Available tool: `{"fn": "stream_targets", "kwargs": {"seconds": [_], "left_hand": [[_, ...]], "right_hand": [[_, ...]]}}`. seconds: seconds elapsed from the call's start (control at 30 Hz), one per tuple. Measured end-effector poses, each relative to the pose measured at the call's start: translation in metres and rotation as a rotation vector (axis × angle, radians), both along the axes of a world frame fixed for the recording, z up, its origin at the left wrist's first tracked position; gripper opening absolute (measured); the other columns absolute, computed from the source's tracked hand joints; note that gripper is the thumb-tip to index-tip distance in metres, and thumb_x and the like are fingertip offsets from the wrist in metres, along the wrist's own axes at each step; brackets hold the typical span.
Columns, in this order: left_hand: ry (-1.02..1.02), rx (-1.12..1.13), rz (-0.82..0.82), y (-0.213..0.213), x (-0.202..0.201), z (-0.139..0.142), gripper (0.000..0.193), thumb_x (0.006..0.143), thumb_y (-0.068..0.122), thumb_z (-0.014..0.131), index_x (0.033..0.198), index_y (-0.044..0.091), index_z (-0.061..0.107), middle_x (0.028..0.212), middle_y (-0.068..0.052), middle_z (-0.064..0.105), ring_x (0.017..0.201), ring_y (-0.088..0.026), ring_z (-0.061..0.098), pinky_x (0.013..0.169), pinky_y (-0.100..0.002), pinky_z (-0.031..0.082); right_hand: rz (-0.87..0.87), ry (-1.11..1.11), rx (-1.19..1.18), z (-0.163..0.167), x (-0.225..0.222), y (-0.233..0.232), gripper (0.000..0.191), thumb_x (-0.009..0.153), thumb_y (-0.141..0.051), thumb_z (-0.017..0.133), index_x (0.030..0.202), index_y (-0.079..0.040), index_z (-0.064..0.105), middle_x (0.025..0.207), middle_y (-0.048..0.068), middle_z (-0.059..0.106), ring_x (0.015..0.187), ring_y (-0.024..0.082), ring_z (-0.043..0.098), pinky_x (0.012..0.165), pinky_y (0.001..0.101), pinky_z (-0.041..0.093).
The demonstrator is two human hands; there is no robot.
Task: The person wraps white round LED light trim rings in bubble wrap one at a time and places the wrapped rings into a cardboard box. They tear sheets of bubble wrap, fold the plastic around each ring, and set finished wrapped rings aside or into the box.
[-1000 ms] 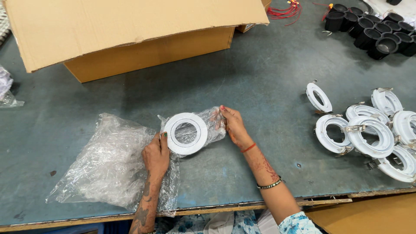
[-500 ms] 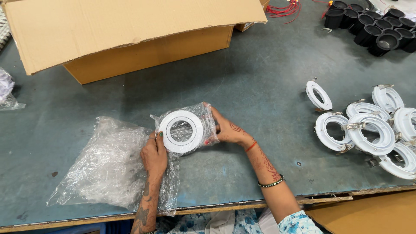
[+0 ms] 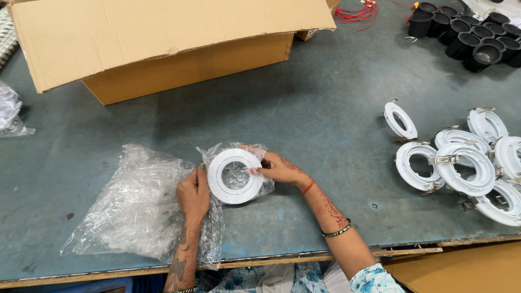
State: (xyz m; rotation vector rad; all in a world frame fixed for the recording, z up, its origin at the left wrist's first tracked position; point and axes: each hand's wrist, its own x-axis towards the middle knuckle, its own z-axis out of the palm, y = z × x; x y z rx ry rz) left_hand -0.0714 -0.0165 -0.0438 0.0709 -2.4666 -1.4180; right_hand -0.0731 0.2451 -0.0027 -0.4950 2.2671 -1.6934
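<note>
A white round ring [image 3: 234,176] wrapped in a clear plastic bag is held upright just above the grey-green table [image 3: 325,119]. My left hand [image 3: 194,191] grips its left rim. My right hand [image 3: 278,168] holds the right side, with the thumb pressed on the ring's inner edge and the fingers around the plastic. A heap of crumpled clear plastic bags [image 3: 135,201] lies on the table under and left of my left hand.
A large open cardboard box [image 3: 163,49] stands at the back. Several white rings with metal clips [image 3: 461,163] lie at the right. Several black cups [image 3: 472,32] and red wires [image 3: 355,11] sit at the back right. More plastic [image 3: 10,111] lies at the left edge.
The ring in its bag has tilted up and shifted slightly left. My right hand has moved from the bag's outer side onto the ring's right rim.
</note>
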Motion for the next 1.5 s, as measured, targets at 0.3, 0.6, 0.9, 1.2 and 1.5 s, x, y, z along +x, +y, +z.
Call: {"fn": "stream_targets", "kwargs": {"seconds": [0.3,0.6,0.9,1.2,1.5], "left_hand": [[0.003,0.205,0.077,-0.005,-0.003,-0.010,0.044,0.107,0.032,0.057,0.083,-0.002,0.071,0.051,-0.007,0.050,0.049,-0.013,0.046,0.050,-0.038,0.037],[0.102,0.061,0.165,-0.002,0.003,0.009,0.023,0.095,0.024,0.069,0.112,0.008,0.072,0.061,-0.006,0.066,0.053,-0.017,0.057,0.057,-0.036,0.045],[0.080,-0.029,0.002,0.001,0.013,0.026,0.044,0.096,0.008,0.061,0.137,0.021,0.067,0.068,-0.011,0.066,0.055,-0.021,0.060,0.060,-0.037,0.047],[0.039,0.169,-0.447,-0.003,0.011,0.022,0.026,0.095,0.006,0.064,0.117,0.006,0.077,0.102,-0.013,0.070,0.084,-0.020,0.060,0.079,-0.032,0.045],[-0.027,0.281,-0.290,0.005,0.009,0.031,0.026,0.084,0.018,0.080,0.099,-0.003,0.077,0.093,-0.008,0.072,0.078,-0.013,0.066,0.070,-0.029,0.050]], "right_hand": [[-0.366,-0.061,-0.242,-0.047,-0.032,0.035,0.045,0.096,-0.013,0.058,0.139,0.001,0.060,0.123,0.006,0.072,0.109,0.012,0.067,0.095,0.0270,0.053],[-0.837,0.193,-0.726,-0.029,-0.036,0.094,0.034,0.106,-0.015,0.050,0.131,0.005,0.063,0.101,0.012,0.072,0.072,0.017,0.069,0.065,0.0299,0.059],[-0.818,0.259,-0.974,-0.005,-0.021,0.086,0.037,0.107,-0.020,0.050,0.134,0.004,0.059,0.100,0.012,0.071,0.076,0.020,0.070,0.066,0.0318,0.060],[-0.517,0.042,-0.832,-0.010,-0.012,0.018,0.041,0.107,-0.020,0.048,0.136,0.007,0.056,0.104,0.014,0.072,0.079,0.019,0.071,0.070,0.0304,0.060],[-0.286,-0.097,-0.664,-0.020,0.000,-0.033,0.038,0.109,-0.021,0.043,0.139,0.000,0.050,0.093,0.013,0.071,0.081,0.017,0.071,0.076,0.0308,0.061]]}}
